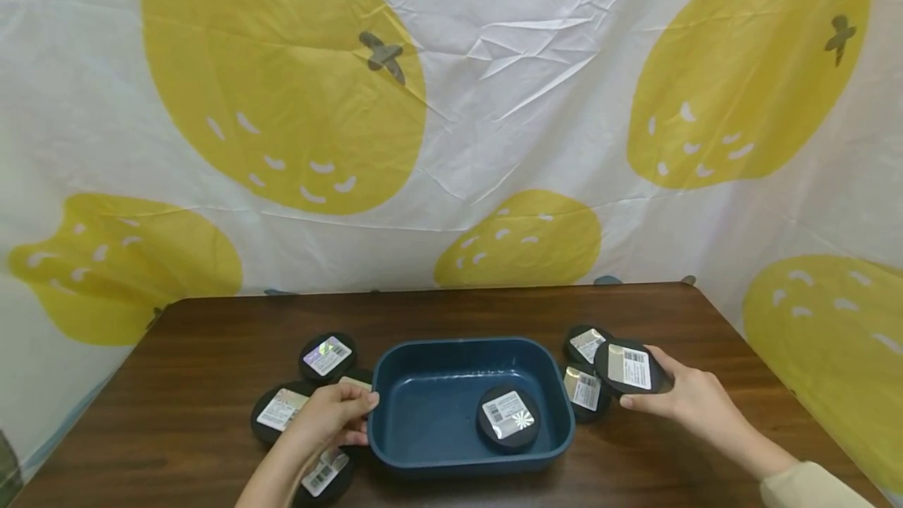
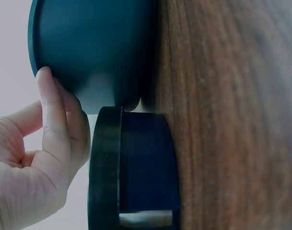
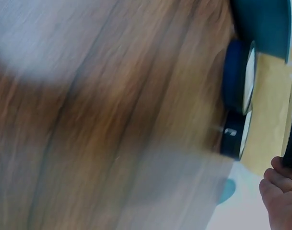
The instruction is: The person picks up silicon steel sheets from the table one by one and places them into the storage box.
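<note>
A dark blue rectangular basin [image 1: 423,422] stands mid-table with one round black tub [image 1: 506,428], labelled on top, lying inside toward its right. My left hand [image 1: 337,412] pinches the basin's left rim; in the left wrist view its fingers [image 2: 53,120] lie against the outer wall. My right hand [image 1: 694,394] grips another round black tub [image 1: 624,367] by its right side, its white label facing up. That tub is raised and overlaps two more black tubs beside the basin's right end. The right wrist view shows only part of the right hand [image 3: 282,189].
Right of the basin stand a far tub [image 1: 584,343] and a nearer tub [image 1: 582,390]. Several similar tubs surround the left hand, including one at the back [image 1: 327,357] and one in front [image 1: 323,477]. A lemon-print cloth [image 1: 466,139] hangs behind the wooden table [image 1: 233,335].
</note>
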The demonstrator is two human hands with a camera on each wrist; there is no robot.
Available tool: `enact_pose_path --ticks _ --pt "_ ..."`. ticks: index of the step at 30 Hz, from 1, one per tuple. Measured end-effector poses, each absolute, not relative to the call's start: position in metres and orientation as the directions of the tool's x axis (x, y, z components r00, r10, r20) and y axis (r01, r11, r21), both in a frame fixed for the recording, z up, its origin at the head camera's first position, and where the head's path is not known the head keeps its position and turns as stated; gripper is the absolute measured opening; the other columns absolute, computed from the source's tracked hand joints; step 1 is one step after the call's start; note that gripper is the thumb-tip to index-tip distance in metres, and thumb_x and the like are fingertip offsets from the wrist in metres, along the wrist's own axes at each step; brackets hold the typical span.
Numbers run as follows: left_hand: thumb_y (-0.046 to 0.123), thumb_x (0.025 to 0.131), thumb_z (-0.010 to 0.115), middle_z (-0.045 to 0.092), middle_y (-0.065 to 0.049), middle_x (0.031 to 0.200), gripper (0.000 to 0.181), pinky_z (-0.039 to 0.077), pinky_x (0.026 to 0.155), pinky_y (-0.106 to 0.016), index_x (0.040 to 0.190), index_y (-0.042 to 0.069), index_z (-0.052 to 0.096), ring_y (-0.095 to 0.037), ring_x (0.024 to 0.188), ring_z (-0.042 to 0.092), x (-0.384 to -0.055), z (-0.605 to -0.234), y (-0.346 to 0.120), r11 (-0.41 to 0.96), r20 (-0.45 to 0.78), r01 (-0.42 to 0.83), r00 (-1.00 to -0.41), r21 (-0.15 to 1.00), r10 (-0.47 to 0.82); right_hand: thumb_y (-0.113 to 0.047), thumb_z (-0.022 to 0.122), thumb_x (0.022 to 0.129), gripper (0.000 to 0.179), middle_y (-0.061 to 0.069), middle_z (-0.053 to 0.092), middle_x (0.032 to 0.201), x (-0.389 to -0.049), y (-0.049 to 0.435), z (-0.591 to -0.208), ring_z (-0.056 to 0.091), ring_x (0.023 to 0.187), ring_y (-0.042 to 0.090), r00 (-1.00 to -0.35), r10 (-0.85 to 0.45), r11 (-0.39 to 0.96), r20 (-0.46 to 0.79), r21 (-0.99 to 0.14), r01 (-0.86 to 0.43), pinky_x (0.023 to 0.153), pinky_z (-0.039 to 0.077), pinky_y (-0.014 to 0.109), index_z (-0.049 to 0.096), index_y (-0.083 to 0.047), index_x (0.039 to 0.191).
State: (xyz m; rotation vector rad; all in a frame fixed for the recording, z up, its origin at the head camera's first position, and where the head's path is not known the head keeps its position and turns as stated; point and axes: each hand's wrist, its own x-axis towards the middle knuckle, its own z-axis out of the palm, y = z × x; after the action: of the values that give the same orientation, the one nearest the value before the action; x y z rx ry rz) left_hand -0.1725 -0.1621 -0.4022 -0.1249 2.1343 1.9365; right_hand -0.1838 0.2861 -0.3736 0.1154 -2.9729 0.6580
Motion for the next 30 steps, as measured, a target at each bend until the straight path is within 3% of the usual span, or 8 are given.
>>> enact_pose_path --ticks 17,30 --pt "0.01 0.091 0.057 0.052 -0.005 0.07 0.02 0.052 0.054 -0.023 0.093 -0.01 0.057 -0.012 0.06 0.054 -0.173 -0.404 -0.163 0.121 -0.247 -0.235 -0.964 0.965 0.099 -0.053 0.079 0.062 0.097 0.027 0.063 0.104 -0.176 0.248 -0.356 0.057 0.086 0.029 -0.987 -0.108 0.888 0.118 -0.435 -0.15 0.069 0.047 0.04 0.045 0.003 0.134" --pt "0.009 0.091 0.057 0.052 -0.005 0.071 0.018 0.052 0.054 -0.023 0.093 -0.01 0.056 -0.013 0.06 0.053 -0.173 -0.404 -0.161 0.123 -0.244 -0.234 -0.967 0.964 0.076 -0.057 0.079 0.06 0.102 0.03 0.059 0.112 -0.177 0.231 -0.348 0.057 0.095 0.034 -0.99 -0.111 0.873 0.084 -0.468 -0.138 0.076 0.048 0.046 0.043 0.001 0.137"
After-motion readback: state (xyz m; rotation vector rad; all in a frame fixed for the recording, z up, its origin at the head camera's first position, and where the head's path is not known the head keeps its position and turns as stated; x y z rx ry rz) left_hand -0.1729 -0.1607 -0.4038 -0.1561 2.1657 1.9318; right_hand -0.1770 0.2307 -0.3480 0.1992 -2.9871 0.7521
